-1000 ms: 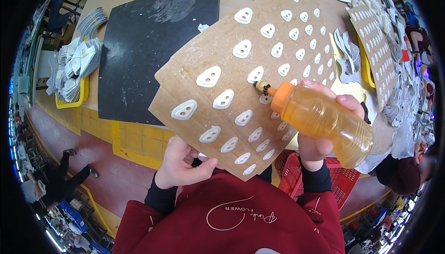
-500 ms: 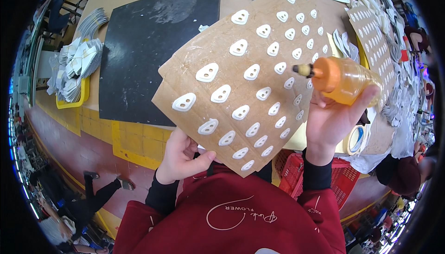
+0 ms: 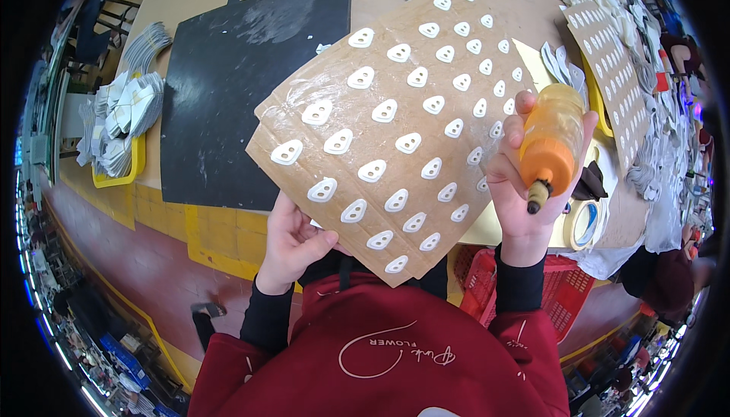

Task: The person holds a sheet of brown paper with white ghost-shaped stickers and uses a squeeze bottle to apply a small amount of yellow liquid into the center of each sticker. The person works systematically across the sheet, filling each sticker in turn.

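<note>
My left hand pinches the near left edge of a brown cardboard sheet, thumb on top. The sheet is tilted, and rows of small white rounded-triangular pieces, each with two holes, lie across it. Shiny streaks show on its surface. My right hand is wrapped round a squeeze bottle with an orange cap and yellowish liquid inside. The bottle's dark-tipped nozzle points down toward me, just right of the sheet.
A black board lies on the table to the left. Beyond it, a yellow tray holds stacked white pieces. At right are a tape roll and another cardboard sheet with white pieces. A red basket stands below the table edge.
The bottle has swung from lying sideways, nozzle toward the sheet, to nozzle down toward me. The sheet has shifted slightly left.
</note>
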`<action>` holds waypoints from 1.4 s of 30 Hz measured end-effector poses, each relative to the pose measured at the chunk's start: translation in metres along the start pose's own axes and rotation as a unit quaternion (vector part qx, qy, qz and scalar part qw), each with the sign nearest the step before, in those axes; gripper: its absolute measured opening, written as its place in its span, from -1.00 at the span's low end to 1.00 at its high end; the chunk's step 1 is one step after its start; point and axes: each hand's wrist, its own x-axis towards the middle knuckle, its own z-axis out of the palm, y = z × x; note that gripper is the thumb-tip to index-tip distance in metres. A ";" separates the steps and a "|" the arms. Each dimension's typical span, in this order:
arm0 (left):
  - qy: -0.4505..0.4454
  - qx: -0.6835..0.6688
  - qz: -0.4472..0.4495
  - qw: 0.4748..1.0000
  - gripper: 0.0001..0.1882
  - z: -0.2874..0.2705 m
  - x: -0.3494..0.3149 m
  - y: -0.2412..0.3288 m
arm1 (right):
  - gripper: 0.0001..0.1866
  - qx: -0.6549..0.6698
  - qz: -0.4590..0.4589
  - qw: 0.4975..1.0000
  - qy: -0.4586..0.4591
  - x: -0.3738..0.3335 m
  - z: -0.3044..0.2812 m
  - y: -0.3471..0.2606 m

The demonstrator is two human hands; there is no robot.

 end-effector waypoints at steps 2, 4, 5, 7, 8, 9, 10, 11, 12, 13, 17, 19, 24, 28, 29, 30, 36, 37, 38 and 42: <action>0.009 -0.008 -0.006 1.000 -0.21 -0.001 0.001 -0.001 | -0.38 -0.041 -0.009 0.999 0.020 0.001 -0.001 0.000; 0.009 -0.001 -0.010 1.000 -0.20 -0.002 0.001 -0.002 | -0.38 -0.188 -0.085 0.975 0.085 -0.001 -0.001 0.004; 0.010 0.003 -0.012 1.000 -0.19 -0.002 0.000 -0.002 | -0.40 -0.235 -0.107 0.965 0.056 -0.002 -0.001 0.007; 0.008 0.018 -0.008 1.000 -0.19 -0.003 -0.003 -0.002 | -0.43 -0.301 -0.138 0.942 0.047 -0.001 -0.001 0.013; 0.005 0.020 -0.007 1.000 -0.19 -0.003 -0.004 -0.002 | -0.45 -0.332 -0.153 0.930 0.033 0.000 -0.001 0.014; 0.002 0.031 -0.013 0.999 -0.20 -0.003 -0.005 -0.002 | -0.46 -0.340 -0.160 0.926 0.033 0.000 -0.001 0.016; -0.003 0.037 -0.018 0.999 -0.20 -0.003 -0.006 -0.001 | -0.48 -0.348 -0.166 0.922 0.033 0.001 -0.001 0.018; -0.007 0.043 -0.024 0.999 -0.21 -0.004 -0.006 -0.001 | -0.49 -0.351 -0.172 0.920 0.027 0.001 -0.001 0.019; -0.030 0.038 0.002 0.999 -0.26 -0.004 -0.007 -0.001 | -0.49 -0.352 -0.176 0.919 0.031 0.002 -0.001 0.019; -0.053 0.033 0.029 0.998 -0.30 -0.003 -0.006 -0.001 | -0.50 -0.348 -0.180 0.919 0.030 0.003 -0.001 0.019; -0.083 0.046 0.061 0.994 -0.36 -0.002 -0.008 0.001 | -0.50 -0.354 -0.190 0.915 0.033 0.004 0.000 0.020; -0.076 0.048 0.060 0.994 -0.37 -0.001 -0.009 0.002 | -0.48 -0.319 -0.192 0.927 0.040 0.004 0.001 0.020; -0.080 0.058 0.066 0.993 -0.42 0.002 -0.012 0.004 | -0.46 -0.326 -0.215 0.920 0.022 0.002 0.001 0.018; -0.076 0.070 0.066 0.992 -0.48 0.004 -0.014 0.006 | -0.40 -0.396 -0.249 0.884 0.009 0.002 0.000 0.011; -0.073 0.073 0.066 0.992 -0.50 0.005 -0.014 0.006 | -0.38 -0.407 -0.259 0.876 0.017 0.003 0.000 0.009; -0.078 0.083 0.069 0.991 -0.53 0.005 -0.014 0.006 | -0.37 -0.421 -0.269 0.866 0.011 0.004 0.000 0.007; -0.114 0.160 0.114 0.974 -0.60 0.004 -0.012 0.008 | -0.30 -0.477 -0.286 0.831 -0.012 0.004 0.003 -0.010; -0.111 0.157 0.119 0.974 -0.60 0.006 -0.013 0.008 | -0.30 -0.481 -0.288 0.828 -0.013 0.003 0.004 -0.012; -0.108 0.154 0.124 0.974 -0.61 0.008 -0.014 0.008 | -0.29 -0.480 -0.295 0.826 -0.015 0.003 0.005 -0.012; -0.120 0.178 0.120 0.969 -0.61 0.010 -0.014 0.012 | -0.27 -0.468 -0.319 0.824 -0.021 0.000 0.010 -0.012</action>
